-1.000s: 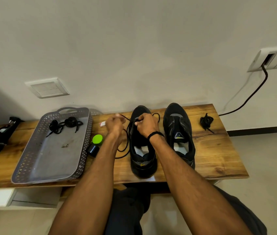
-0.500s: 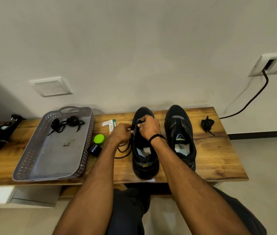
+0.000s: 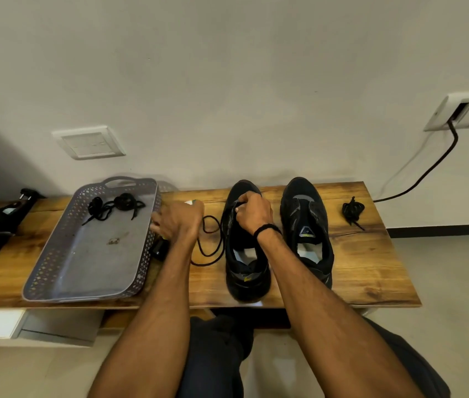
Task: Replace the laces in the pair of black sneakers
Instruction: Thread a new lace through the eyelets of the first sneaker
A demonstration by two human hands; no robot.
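Two black sneakers stand side by side on the wooden bench (image 3: pixel 371 254) in the head view, toes toward the wall and heels toward the person, so each row of eyelets runs straight away from the body. The middle sneaker (image 3: pixel 246 271) is the one in work, while the outer sneaker (image 3: pixel 308 222) sits just beside it on the right, untouched, its tongue bare. The right hand (image 3: pixel 253 212) rests over the toe end of the middle sneaker, fingers curled tight and pinching the lace (image 3: pixel 211 242) where it meets the front eyelets. From there the lace falls off the shoe's left side and lies in a slack loop on the bench, between the shoe and the left hand (image 3: pixel 177 222). That hand is clear of the shoe, beside the wall of the grey tray (image 3: pixel 55 254), back to the camera and blurred; it may be drawing the free end, but I cannot tell whether it grips anything. The next crossing seems to turn on this: the eyelets lie under the right hand, the slack lies nearer the left, so the free end should come rightward across the shoe's long axis. Loose old laces (image 3: pixel 112 206) lie in the tray, and a bundled lace (image 3: pixel 352 209) waits on the bench right of the outer sneaker.
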